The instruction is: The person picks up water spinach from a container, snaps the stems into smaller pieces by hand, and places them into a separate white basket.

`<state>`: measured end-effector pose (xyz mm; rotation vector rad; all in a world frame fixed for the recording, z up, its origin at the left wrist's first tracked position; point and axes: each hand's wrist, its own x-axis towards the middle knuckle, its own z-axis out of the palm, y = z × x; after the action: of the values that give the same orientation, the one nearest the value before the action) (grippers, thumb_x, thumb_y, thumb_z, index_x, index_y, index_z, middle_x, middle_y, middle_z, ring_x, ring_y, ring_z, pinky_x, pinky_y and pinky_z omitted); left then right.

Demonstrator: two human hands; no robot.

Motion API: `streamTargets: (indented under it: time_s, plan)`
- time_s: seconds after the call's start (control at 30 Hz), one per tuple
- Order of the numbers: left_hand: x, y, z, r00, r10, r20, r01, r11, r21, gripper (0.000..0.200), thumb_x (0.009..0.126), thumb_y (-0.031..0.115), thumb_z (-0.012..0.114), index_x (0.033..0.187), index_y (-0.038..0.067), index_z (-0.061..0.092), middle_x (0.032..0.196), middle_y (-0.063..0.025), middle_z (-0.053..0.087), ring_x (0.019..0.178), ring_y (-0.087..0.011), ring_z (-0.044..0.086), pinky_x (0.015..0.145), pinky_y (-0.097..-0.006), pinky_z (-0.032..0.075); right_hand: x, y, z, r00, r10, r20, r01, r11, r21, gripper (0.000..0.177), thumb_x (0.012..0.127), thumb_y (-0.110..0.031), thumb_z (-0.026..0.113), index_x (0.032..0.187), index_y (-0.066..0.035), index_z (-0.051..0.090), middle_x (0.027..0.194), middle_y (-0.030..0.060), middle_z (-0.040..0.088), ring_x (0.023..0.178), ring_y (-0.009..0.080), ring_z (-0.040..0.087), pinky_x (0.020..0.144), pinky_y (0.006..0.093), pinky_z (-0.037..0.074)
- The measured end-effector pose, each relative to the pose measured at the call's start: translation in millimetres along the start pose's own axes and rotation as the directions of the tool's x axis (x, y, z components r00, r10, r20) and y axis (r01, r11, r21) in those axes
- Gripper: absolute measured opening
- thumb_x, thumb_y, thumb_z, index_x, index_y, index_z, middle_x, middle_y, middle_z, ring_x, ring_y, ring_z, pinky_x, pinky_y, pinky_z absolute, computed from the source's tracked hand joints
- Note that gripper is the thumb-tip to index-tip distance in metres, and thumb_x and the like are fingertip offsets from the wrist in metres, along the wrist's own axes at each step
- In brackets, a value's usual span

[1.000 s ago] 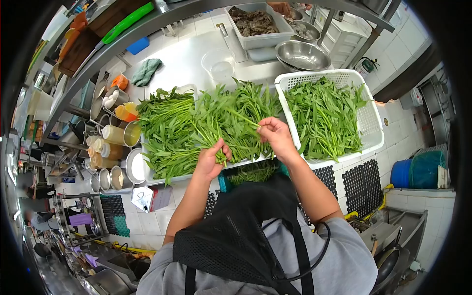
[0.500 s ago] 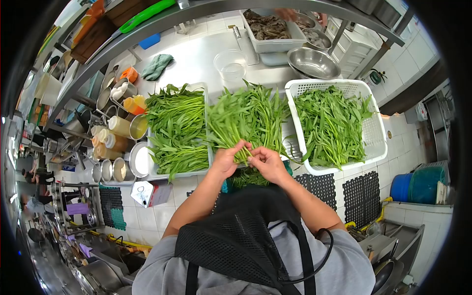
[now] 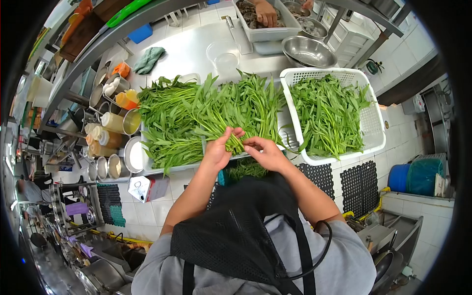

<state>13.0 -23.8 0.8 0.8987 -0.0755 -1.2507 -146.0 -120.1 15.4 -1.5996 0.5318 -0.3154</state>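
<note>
My left hand (image 3: 218, 150) is closed around the lower stems of a bunch of water spinach (image 3: 222, 123), with long narrow green leaves. My right hand (image 3: 266, 153) pinches at the cut stem ends from the other side. The bunch's leaves fan out away from me, over the heaped greens. To the left is a tray of water spinach (image 3: 172, 147), its leaves hanging over the front rim. More water spinach (image 3: 260, 105) lies piled beyond my hands. On the right stands a white perforated basket (image 3: 371, 120) with loose leafy stems in it. Below my hands, greens (image 3: 246, 168) sit in a dark green container.
Sauce bottles (image 3: 110, 140), metal pots and a bowl of white powder (image 3: 135, 155) stand at the left. At the back are a clear tub (image 3: 223, 55), a cleaver (image 3: 239, 37), a steel bowl (image 3: 309, 51) and a shrimp bin (image 3: 268, 34) with another person's hand (image 3: 266, 14) inside.
The bunch, blurred before, is now sharper and lower against the pile. My left fingers have shifted on the stems. The other person's hand has come down into the bin. The view has tilted slightly.
</note>
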Motion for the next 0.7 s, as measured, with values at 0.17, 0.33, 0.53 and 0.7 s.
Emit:
streamTargets:
  time_s: [0.17,0.33,0.53,0.7]
  plan:
    - [0.8,-5.4,0.2,0.999,0.038,0.039,-0.04,0.998,0.055,0.024,0.097,0.026,0.051,0.108,0.005,0.054,0.109,-0.0107,0.06,0.107,-0.0248,0.055,0.095,-0.0392,0.044,9.6,19.1,14.5,0.996,0.094,0.006,-0.094,0.978,0.189,0.021,0.09,-0.014,0.058,0.1,0.004,0.061,0.083,0.0057,0.065,0.074,0.0094,0.06,0.068,0.0239,0.048]
    - [-16.7,-11.4,3.2,0.993,0.031,0.111,-0.054,0.976,0.212,0.019,0.096,0.022,0.053,0.101,0.004,0.058,0.106,-0.0099,0.062,0.103,-0.022,0.057,0.092,-0.0373,0.045,10.5,18.8,7.3,0.964,0.266,0.016,-0.25,0.885,0.393,0.019,0.091,-0.014,0.055,0.1,0.001,0.063,0.081,0.0028,0.063,0.067,0.0076,0.056,0.063,0.0226,0.048]
    - [-10.8,-30.1,-10.2,0.963,0.124,0.238,-0.193,0.936,0.293,0.012,0.095,0.02,0.055,0.101,0.009,0.056,0.118,-0.0144,0.06,0.101,-0.0227,0.059,0.092,-0.0407,0.046,6.0,21.4,7.9,0.921,0.327,0.211,-0.35,0.458,0.817,0.021,0.092,-0.015,0.05,0.103,-0.001,0.062,0.074,0.0006,0.056,0.062,0.01,0.051,0.057,0.0238,0.048]
    - [-12.8,-20.7,-5.6,0.964,0.156,0.217,-0.193,0.968,0.16,0.014,0.096,0.02,0.052,0.106,0.011,0.049,0.121,-0.0168,0.058,0.117,-0.0296,0.053,0.099,-0.0457,0.041,13.4,47.9,-4.5,0.875,0.465,0.137,-0.306,0.311,0.9,0.015,0.091,-0.016,0.047,0.082,-0.007,0.054,0.068,-0.0011,0.051,0.054,0.0092,0.042,0.049,0.0271,0.035]
